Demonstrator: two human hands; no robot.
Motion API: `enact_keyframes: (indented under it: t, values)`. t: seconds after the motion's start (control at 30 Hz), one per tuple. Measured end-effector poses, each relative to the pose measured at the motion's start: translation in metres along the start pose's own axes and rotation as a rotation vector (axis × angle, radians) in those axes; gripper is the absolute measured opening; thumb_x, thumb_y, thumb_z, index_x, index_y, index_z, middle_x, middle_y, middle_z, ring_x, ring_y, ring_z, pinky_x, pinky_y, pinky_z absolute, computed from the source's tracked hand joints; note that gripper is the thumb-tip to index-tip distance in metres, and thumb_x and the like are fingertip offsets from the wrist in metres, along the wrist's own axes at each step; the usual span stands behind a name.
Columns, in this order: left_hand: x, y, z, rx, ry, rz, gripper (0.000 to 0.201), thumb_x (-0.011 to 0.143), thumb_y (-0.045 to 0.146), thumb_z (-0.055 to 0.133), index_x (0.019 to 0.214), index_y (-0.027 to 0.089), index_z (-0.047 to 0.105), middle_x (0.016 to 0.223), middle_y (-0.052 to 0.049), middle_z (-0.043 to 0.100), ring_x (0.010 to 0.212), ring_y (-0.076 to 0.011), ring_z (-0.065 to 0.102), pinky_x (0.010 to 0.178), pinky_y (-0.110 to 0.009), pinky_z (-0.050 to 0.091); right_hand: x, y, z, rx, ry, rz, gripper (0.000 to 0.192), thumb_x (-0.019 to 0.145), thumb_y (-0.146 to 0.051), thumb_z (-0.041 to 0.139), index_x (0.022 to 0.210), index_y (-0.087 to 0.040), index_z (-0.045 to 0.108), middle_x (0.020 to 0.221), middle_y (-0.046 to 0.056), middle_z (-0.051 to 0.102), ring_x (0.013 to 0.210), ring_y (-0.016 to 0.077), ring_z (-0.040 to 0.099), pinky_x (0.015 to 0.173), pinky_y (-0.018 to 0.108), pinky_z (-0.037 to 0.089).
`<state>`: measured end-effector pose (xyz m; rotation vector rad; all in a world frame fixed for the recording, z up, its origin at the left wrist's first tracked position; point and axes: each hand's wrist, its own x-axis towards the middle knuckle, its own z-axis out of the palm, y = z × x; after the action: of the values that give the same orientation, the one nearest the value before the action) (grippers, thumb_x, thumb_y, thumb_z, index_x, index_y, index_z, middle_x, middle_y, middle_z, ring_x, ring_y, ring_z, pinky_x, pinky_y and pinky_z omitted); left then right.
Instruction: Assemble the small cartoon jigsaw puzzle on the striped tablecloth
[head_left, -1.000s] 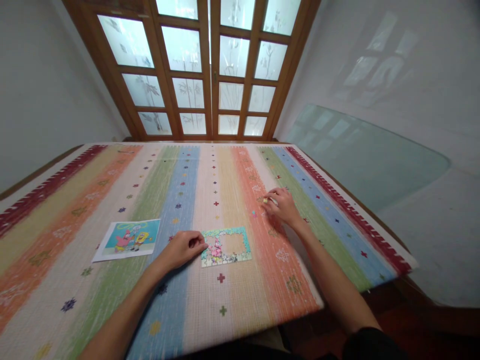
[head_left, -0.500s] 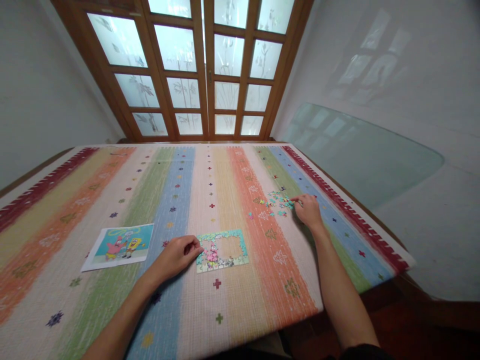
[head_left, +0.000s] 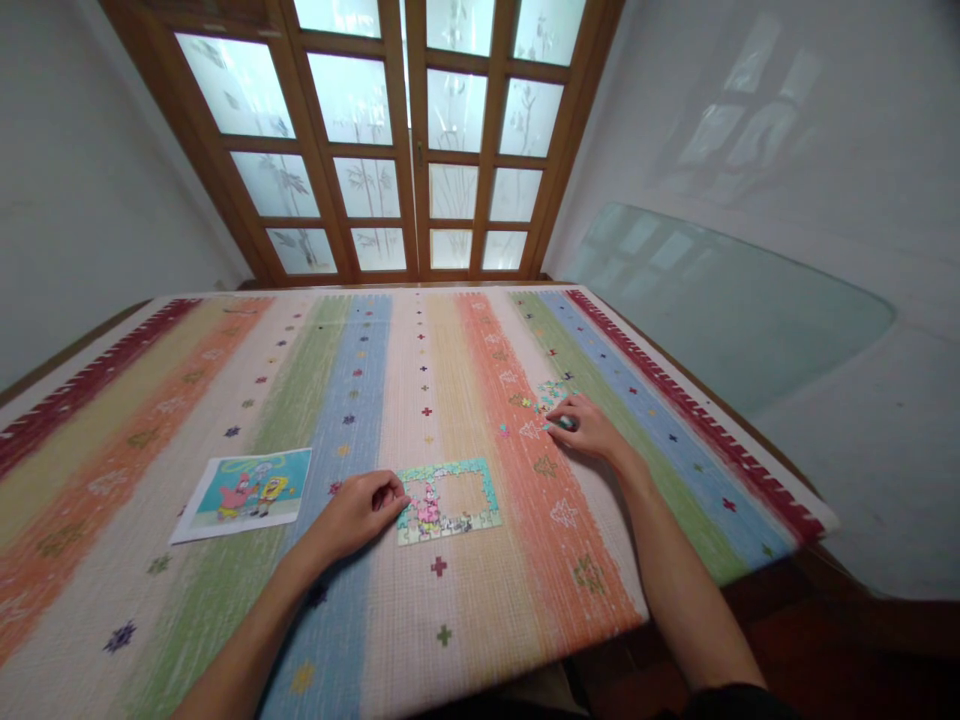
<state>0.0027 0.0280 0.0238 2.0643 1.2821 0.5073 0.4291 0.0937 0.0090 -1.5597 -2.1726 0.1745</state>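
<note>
A partly built jigsaw puzzle [head_left: 448, 500] lies on the striped tablecloth [head_left: 465, 630], its turquoise border joined and its middle hollow. My left hand [head_left: 361, 508] rests on the cloth with its fingertips against the puzzle's left edge. My right hand [head_left: 587, 427] lies palm down over a scatter of loose puzzle pieces [head_left: 547, 395] farther back on the right, fingers curled on them. Whether a piece is between the fingers I cannot tell. A printed reference picture [head_left: 246, 493] of two cartoon figures lies to the left.
The table's right edge [head_left: 750, 470] drops off close to my right arm. A pane of glass [head_left: 720, 300] leans against the right wall. Wooden-framed frosted windows [head_left: 420, 140] stand behind the table.
My right hand has drawn back from the far side of the loose pieces toward me and to the left, now covering their near part. The left hand has stayed at the puzzle's edge.
</note>
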Motion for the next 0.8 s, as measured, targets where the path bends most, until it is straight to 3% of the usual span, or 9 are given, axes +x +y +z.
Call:
enact_keyframes:
  t: [0.33, 0.47, 0.57, 0.8]
  values:
    - [-0.0011, -0.0032, 0.0032, 0.019, 0.013, 0.017, 0.023, 0.089, 0.038, 0.055, 0.077, 0.021, 0.063, 0.060, 0.002, 0.058, 0.056, -0.0154, 0.049, 0.059, -0.028, 0.035, 0.0010, -0.0037, -0.0044, 0.060, -0.038, -0.012, 0.019, 0.081, -0.037, 0.070, 0.070, -0.021, 0.073, 0.080, 0.008, 0.070, 0.083, 0.0248, 0.063, 0.082, 0.040, 0.049]
    - [-0.0017, -0.0012, 0.0029, 0.028, 0.019, 0.015, 0.023, 0.090, 0.038, 0.054, 0.077, 0.021, 0.062, 0.060, 0.002, 0.058, 0.056, -0.0157, 0.050, 0.060, -0.028, 0.035, 0.0003, -0.0046, -0.0058, 0.091, -0.048, -0.022, 0.012, 0.080, -0.029, 0.068, 0.081, -0.021, 0.077, 0.088, 0.009, 0.071, 0.086, 0.0245, 0.064, 0.084, 0.039, 0.049]
    - [-0.0017, 0.0010, 0.0019, 0.034, 0.015, 0.015, 0.022, 0.089, 0.038, 0.054, 0.079, 0.021, 0.063, 0.061, 0.002, 0.057, 0.056, -0.0159, 0.050, 0.060, -0.028, 0.035, -0.0003, -0.0039, -0.0051, 0.090, -0.051, -0.020, 0.019, 0.077, -0.023, 0.066, 0.089, -0.020, 0.080, 0.091, 0.010, 0.072, 0.088, 0.0250, 0.064, 0.085, 0.040, 0.050]
    - [-0.0013, -0.0008, 0.0024, 0.041, 0.002, 0.011, 0.023, 0.090, 0.039, 0.052, 0.081, 0.020, 0.062, 0.062, 0.002, 0.058, 0.057, -0.0157, 0.051, 0.060, -0.028, 0.035, 0.0017, -0.0027, -0.0060, 0.128, -0.108, -0.021, 0.012, 0.077, -0.027, 0.067, 0.072, -0.021, 0.076, 0.088, 0.009, 0.071, 0.088, 0.0244, 0.064, 0.087, 0.039, 0.049]
